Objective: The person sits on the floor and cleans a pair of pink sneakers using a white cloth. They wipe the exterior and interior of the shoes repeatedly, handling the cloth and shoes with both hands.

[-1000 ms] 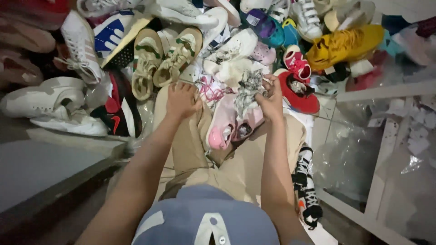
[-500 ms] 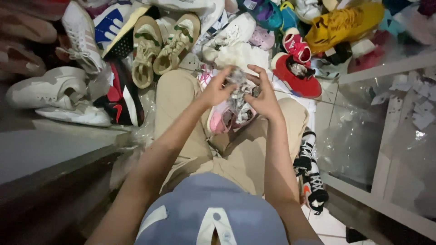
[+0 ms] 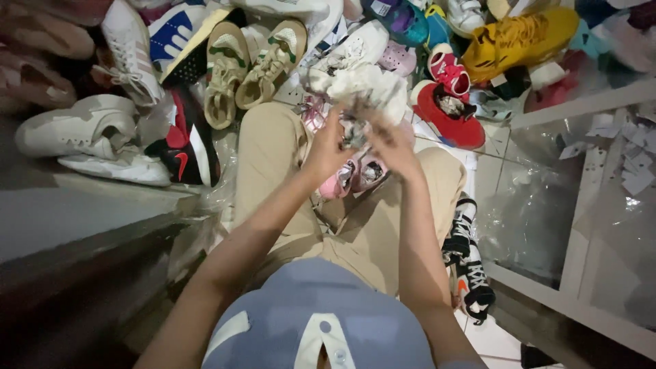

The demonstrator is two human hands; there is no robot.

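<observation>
My left hand and my right hand are raised together over my lap, both gripping a crumpled wad of paper between the fingers. Just below them a pair of small pink shoes rests on my tan trousers. A white crumpled mass lies right behind the hands, among the shoes. My forearms run down to the blue cap brim at the bottom.
A heap of shoes fills the floor ahead: beige sandals, a white sneaker, a black-and-red sneaker, red shoes, a yellow shoe. A black high-top lies by my right leg. A glass-and-white-frame panel stands right.
My hands have come together and lifted from the pink shoes toward me, now working the crumpled paper between them. The view has tilted slightly closer.
</observation>
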